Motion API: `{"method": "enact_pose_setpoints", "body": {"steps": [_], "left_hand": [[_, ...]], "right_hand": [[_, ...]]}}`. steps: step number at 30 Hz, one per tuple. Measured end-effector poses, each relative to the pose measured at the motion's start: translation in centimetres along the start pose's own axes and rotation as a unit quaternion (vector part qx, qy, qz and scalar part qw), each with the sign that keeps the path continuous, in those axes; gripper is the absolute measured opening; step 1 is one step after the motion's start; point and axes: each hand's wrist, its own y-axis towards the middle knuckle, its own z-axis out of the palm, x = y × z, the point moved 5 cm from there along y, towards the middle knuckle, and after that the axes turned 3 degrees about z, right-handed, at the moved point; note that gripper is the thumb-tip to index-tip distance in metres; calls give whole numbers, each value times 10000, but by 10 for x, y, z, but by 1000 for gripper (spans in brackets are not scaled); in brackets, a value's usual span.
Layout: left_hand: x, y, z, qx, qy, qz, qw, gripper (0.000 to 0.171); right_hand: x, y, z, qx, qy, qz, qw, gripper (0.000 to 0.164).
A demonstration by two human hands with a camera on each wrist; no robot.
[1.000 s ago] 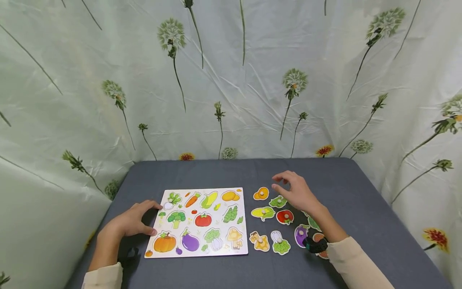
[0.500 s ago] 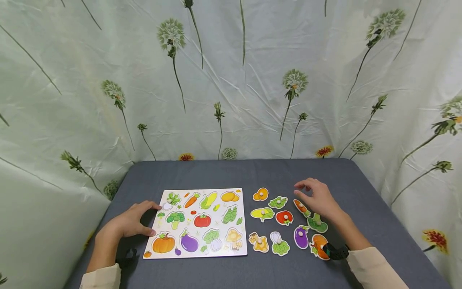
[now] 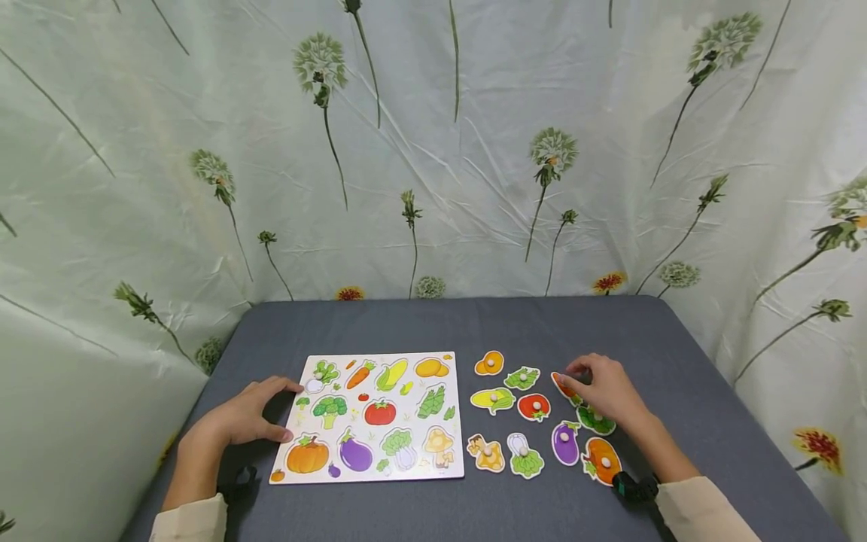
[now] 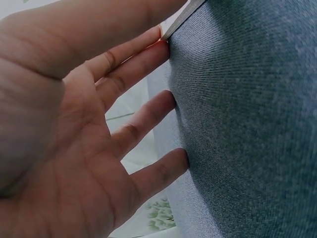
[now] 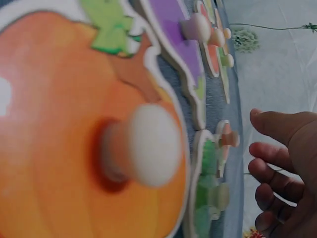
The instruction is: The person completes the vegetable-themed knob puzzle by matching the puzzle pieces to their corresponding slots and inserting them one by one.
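Note:
My left hand lies at the left edge of a white puzzle board printed with vegetables. Its thumb and index fingertips touch that edge, and the left wrist view shows the other fingers spread with tips on the cloth. My right hand, fingers loosely bent, hovers over the carrot piece and partly covers it and the broccoli piece. In the right wrist view the fingers stand apart from the knobbed pieces. A pumpkin piece fills that view's left side, with the eggplant piece beyond it.
Other knobbed pieces lie right of the board: a potato-like piece, corn, green leafy piece, tomato, mushroom and bok choy. A floral curtain hangs behind the grey cloth-covered table.
My right hand has moved right and toward me, from beyond the green leafy piece to over the carrot piece, and has lowered. The left hand and board stay nearly still.

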Motion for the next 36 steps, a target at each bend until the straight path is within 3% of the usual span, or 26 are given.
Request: {"method": "enact_pose_setpoints", "body": {"steps": [7, 15, 36], "left_hand": [[0, 0, -1, -30, 8, 39, 10000, 86], [0, 0, -4, -20, 94, 113, 9999, 100], [3, 1, 2, -26, 70, 197, 9998, 98]], "right_hand": [[-8, -4, 6, -17, -79, 263, 9996, 19], [-5, -7, 10, -146, -96, 108, 9998, 15], [5, -10, 6, -575, 10, 15, 9983, 11]]}}
